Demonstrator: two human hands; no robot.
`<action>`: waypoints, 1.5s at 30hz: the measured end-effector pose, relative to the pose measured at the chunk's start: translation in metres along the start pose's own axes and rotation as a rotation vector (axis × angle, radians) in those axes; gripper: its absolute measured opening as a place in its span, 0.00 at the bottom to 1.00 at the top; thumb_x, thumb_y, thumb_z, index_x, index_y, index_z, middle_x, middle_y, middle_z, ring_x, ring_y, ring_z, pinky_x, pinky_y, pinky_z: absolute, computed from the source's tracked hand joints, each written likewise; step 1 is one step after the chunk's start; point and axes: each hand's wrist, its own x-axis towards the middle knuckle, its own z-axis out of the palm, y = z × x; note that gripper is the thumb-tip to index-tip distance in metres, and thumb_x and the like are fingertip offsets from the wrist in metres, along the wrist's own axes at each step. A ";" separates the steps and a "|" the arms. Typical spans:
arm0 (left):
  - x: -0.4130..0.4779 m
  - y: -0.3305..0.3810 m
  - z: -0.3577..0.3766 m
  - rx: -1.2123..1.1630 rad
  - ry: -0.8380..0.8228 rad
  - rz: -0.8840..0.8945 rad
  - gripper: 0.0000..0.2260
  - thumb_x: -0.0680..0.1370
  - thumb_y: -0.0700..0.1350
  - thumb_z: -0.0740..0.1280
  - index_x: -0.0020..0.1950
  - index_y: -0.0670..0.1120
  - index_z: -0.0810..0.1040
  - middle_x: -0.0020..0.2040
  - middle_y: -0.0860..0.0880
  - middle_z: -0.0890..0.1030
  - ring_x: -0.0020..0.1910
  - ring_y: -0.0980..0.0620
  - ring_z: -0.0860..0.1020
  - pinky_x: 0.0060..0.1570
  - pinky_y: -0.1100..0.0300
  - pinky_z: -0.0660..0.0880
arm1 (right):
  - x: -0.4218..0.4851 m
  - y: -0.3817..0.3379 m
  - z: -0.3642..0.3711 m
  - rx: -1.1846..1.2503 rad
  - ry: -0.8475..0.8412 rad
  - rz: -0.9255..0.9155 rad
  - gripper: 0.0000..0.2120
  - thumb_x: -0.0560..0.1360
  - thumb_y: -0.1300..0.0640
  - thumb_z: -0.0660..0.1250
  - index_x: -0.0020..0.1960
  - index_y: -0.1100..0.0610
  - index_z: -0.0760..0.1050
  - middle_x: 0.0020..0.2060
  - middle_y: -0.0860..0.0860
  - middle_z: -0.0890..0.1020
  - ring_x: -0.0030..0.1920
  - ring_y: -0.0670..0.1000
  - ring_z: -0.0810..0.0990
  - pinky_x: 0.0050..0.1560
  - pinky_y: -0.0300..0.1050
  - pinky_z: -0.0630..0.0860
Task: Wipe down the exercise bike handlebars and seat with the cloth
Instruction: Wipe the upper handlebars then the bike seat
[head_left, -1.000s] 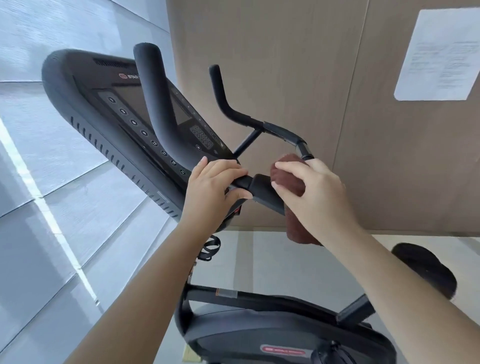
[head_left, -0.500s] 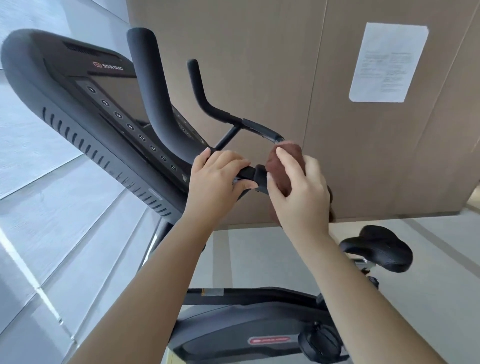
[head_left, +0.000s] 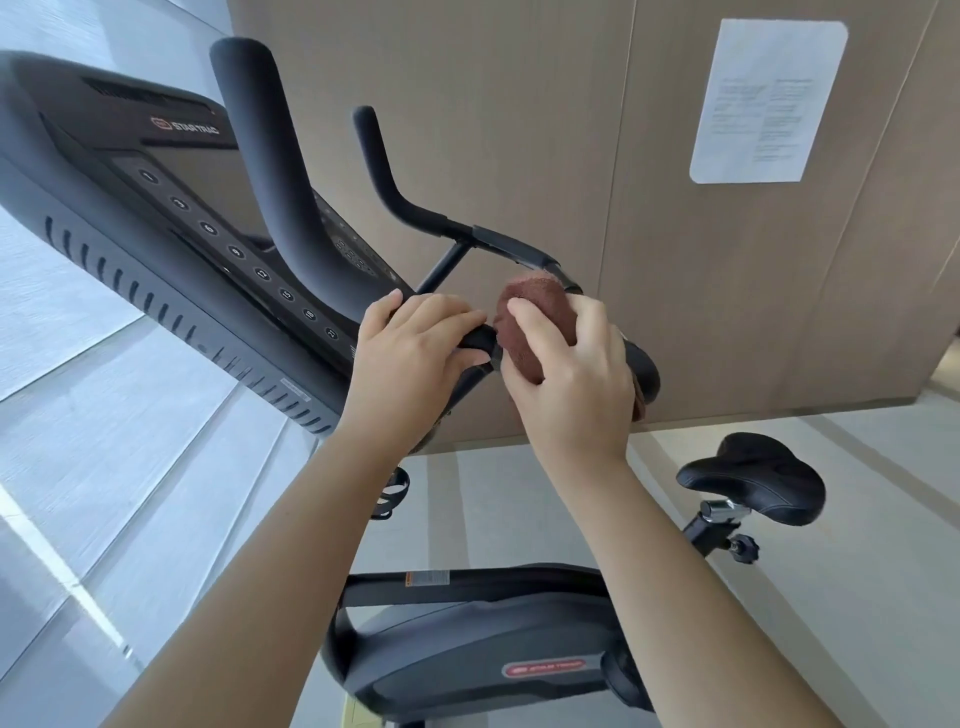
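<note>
Your left hand (head_left: 415, 345) curls round the black padded handlebar (head_left: 480, 340), likely to steady it; your right hand (head_left: 571, 374) clasps the reddish-brown terry cloth (head_left: 535, 317) wrapped over that bar; black saddle-shaped seat (head_left: 756, 475) below, untouched.

brown cloth (head_left: 540, 295) bunched around black handlebars (head_left: 272, 182) near centre; black seat (head_left: 753, 480) lower right, well apart.

Part of handlebar (head_left: 283, 197) under cloth (head_left: 535, 319) and right hand (head_left: 576, 387) — wall sheet (head_left: 768, 101) print illegibly small.
</note>
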 end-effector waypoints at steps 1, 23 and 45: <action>0.000 0.000 -0.001 0.000 -0.008 0.004 0.09 0.71 0.44 0.69 0.50 0.44 0.81 0.48 0.48 0.82 0.49 0.48 0.79 0.59 0.51 0.60 | 0.000 0.004 -0.001 -0.005 -0.006 -0.009 0.14 0.68 0.57 0.69 0.54 0.54 0.78 0.47 0.60 0.78 0.41 0.60 0.76 0.34 0.45 0.73; -0.002 0.021 -0.002 0.058 -0.098 -0.103 0.24 0.68 0.58 0.68 0.50 0.39 0.80 0.49 0.43 0.81 0.52 0.44 0.78 0.59 0.35 0.64 | 0.044 0.063 -0.032 0.347 -0.477 -0.057 0.18 0.70 0.50 0.69 0.60 0.44 0.74 0.56 0.50 0.75 0.54 0.50 0.75 0.53 0.39 0.69; 0.014 0.092 0.004 0.156 -0.210 -0.444 0.22 0.61 0.50 0.75 0.50 0.40 0.78 0.53 0.47 0.79 0.53 0.53 0.75 0.52 0.58 0.72 | 0.092 0.125 0.011 0.863 -0.969 -0.489 0.16 0.69 0.48 0.70 0.56 0.40 0.76 0.53 0.46 0.76 0.54 0.47 0.75 0.58 0.45 0.71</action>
